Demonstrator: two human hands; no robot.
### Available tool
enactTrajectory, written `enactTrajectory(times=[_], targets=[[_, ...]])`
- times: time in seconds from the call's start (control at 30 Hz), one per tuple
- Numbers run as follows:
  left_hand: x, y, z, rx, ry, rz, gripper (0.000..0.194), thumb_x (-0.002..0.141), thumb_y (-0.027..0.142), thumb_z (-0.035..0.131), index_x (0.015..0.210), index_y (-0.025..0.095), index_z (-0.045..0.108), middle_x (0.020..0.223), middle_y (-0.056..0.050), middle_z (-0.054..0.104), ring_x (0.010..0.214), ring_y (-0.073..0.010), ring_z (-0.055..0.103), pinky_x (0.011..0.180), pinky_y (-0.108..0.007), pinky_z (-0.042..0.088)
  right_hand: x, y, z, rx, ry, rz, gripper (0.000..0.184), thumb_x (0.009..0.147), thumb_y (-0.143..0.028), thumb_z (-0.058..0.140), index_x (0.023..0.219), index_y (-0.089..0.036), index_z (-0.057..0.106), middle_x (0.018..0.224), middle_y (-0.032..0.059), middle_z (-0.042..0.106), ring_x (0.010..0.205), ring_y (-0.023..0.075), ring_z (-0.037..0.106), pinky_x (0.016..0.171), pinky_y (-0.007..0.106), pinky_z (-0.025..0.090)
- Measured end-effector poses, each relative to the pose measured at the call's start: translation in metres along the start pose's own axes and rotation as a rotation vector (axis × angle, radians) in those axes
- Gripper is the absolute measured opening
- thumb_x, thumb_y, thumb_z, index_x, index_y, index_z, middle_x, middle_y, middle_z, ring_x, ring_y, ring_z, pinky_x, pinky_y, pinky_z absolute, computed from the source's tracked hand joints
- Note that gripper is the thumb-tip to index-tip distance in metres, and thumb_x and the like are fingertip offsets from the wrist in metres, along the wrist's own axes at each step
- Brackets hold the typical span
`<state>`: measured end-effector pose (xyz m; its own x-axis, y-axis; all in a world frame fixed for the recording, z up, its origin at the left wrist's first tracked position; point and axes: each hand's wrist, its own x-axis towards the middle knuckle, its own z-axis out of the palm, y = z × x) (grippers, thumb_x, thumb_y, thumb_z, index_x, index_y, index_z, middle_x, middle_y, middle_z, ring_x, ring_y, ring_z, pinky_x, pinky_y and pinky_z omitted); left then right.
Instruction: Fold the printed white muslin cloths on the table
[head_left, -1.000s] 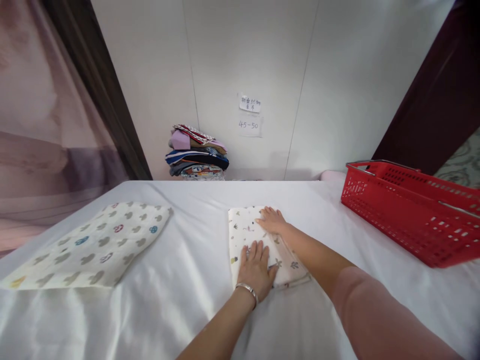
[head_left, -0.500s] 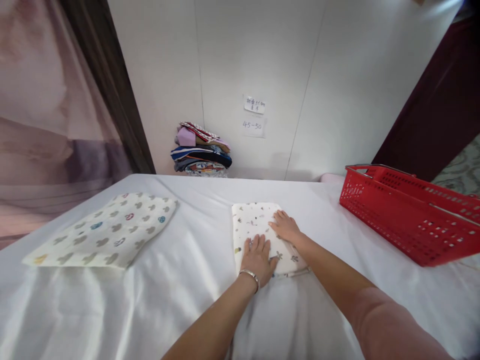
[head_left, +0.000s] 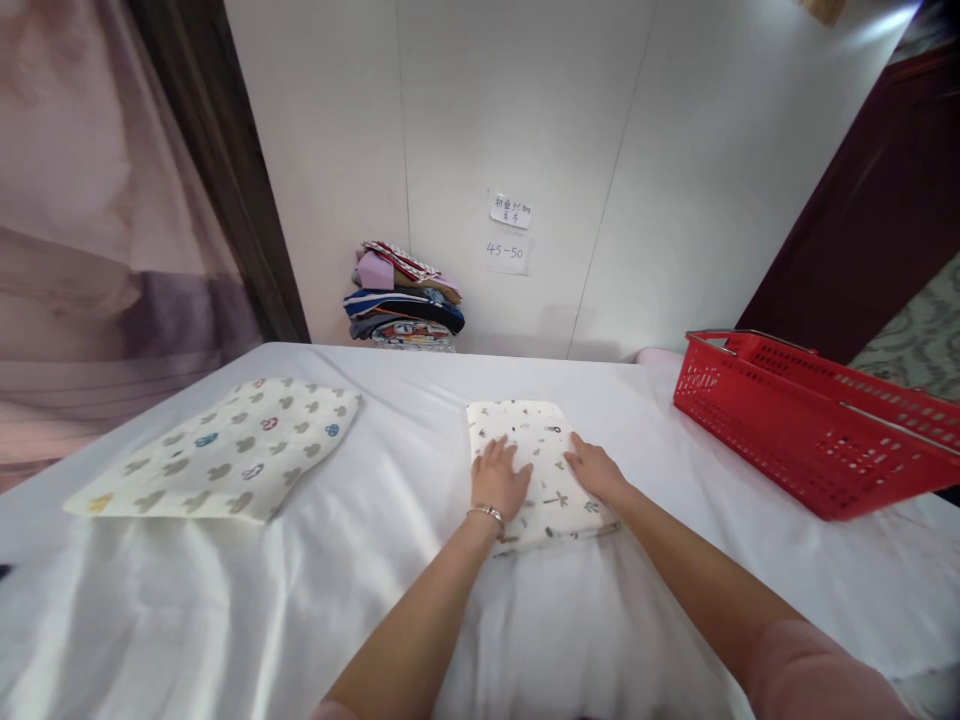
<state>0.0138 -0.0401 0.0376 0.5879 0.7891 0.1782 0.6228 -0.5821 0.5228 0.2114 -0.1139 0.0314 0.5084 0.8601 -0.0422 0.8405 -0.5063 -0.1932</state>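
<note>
White fabric, softly creased and glossy, is spread over the tabletop. At its centre, a folded cloth, pale and roughly rectangular, is printed with small plant motifs. The left hand, ringed at the wrist by a silver-coloured bracelet, is laid over its left side, the grip unclenched and the fingers slightly spread. The right hand is placed at its right edge, the grip likewise open, fingertips touching the fabric. To the left, a mushroom-print cloth is laid out; to the right, a red perforated basket is seen. Beyond the tabletop, folded textiles are stacked. On the pale wall, "45-50" is handwritten on the lower label; the upper label bears small, partly legible Chinese characters.
</note>
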Motion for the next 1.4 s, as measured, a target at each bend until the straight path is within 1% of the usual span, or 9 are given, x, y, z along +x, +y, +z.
enactTrajectory(times=[0.07,0.13,0.27,0.43,0.67,0.97,1.1,1.23,1.4], targets=[[0.006,-0.012,-0.005,-0.028,0.068,-0.137,0.048,0.08,0.037,0.045,0.124,0.017,0.043,0.14,-0.008,0.031,0.129,-0.0236,0.024,0.102,-0.038,0.026,-0.004,0.002,-0.001,0.019,0.005,0.021,0.055,0.088,-0.042,0.028,0.136,-0.015,0.024,0.122,0.0132,0.05,0.111,0.0255,0.045,0.087,0.033,0.034],[0.011,-0.024,-0.004,-0.075,0.066,-0.237,0.053,0.079,0.034,0.047,0.126,0.014,0.038,0.138,-0.012,0.033,0.126,-0.0239,0.03,0.1,-0.035,0.029,-0.007,0.005,-0.002,0.04,0.007,0.043,0.056,0.087,-0.043,0.031,0.135,-0.014,0.026,0.124,0.0136,0.049,0.112,0.0243,0.045,0.087,0.032,0.034],[0.015,-0.038,-0.001,-0.23,0.067,-0.304,0.054,0.078,0.033,0.049,0.125,0.011,0.035,0.126,-0.015,0.047,0.116,-0.0223,0.044,0.095,-0.029,0.034,-0.012,0.011,-0.004,0.039,-0.014,0.084,0.054,0.085,-0.045,0.034,0.128,-0.013,0.037,0.124,0.0147,0.049,0.112,0.0255,0.046,0.087,0.032,0.034],[0.018,-0.04,-0.01,-0.452,-0.035,-0.468,0.055,0.073,0.035,0.055,0.12,0.012,0.04,0.117,-0.015,0.055,0.107,-0.0257,0.052,0.087,-0.033,0.04,-0.011,0.009,-0.006,0.023,-0.005,0.048,0.045,0.084,-0.044,0.035,0.108,-0.011,0.055,0.109,0.0156,0.058,0.102,0.0261,0.052,0.083,0.033,0.036],[0.021,-0.043,-0.015,-0.563,-0.025,-0.471,0.052,0.071,0.029,0.055,0.119,0.012,0.043,0.1,-0.01,0.064,0.087,-0.0188,0.061,0.072,-0.026,0.046,-0.011,0.005,-0.007,0.081,0.022,-0.003,0.036,0.084,-0.04,0.039,0.108,-0.018,0.055,0.111,0.008,0.058,0.102,0.0196,0.051,0.082,0.025,0.036],[0.023,-0.049,-0.014,-0.555,-0.055,-0.5,0.048,0.066,0.027,0.056,0.11,0.011,0.05,0.097,-0.012,0.065,0.085,-0.0234,0.061,0.071,-0.03,0.045,0.002,0.002,-0.014,0.167,-0.084,0.117,0.035,0.073,-0.043,0.054,0.094,-0.016,0.062,0.105,0.0126,0.061,0.101,0.0279,0.053,0.08,0.032,0.039],[0.023,-0.05,-0.015,-0.559,-0.072,-0.491,0.044,0.066,0.027,0.055,0.106,0.012,0.052,0.099,-0.013,0.064,0.084,-0.0235,0.061,0.07,-0.03,0.045,0.004,0.003,-0.021,0.293,-0.166,0.18,0.034,0.069,-0.043,0.058,0.088,-0.014,0.063,0.102,0.0131,0.062,0.097,0.0268,0.056,0.074,0.03,0.042],[0.022,-0.049,-0.015,-0.562,-0.076,-0.481,0.041,0.066,0.028,0.055,0.104,0.013,0.053,0.1,-0.012,0.064,0.086,-0.023,0.061,0.069,-0.028,0.045,0.0,0.008,-0.025,0.472,-0.246,0.264,0.04,0.069,-0.045,0.057,0.094,-0.014,0.059,0.103,0.0134,0.062,0.087,0.0234,0.06,0.062,0.028,0.045],[0.022,-0.05,-0.015,-0.544,-0.068,-0.486,0.04,0.065,0.028,0.056,0.103,0.013,0.054,0.102,-0.012,0.064,0.088,-0.024,0.06,0.071,-0.029,0.045,0.001,0.014,-0.022,0.682,-0.31,0.324,0.039,0.066,-0.042,0.062,0.092,-0.013,0.058,0.097,0.0124,0.065,0.083,0.0214,0.062,0.062,0.027,0.047]])
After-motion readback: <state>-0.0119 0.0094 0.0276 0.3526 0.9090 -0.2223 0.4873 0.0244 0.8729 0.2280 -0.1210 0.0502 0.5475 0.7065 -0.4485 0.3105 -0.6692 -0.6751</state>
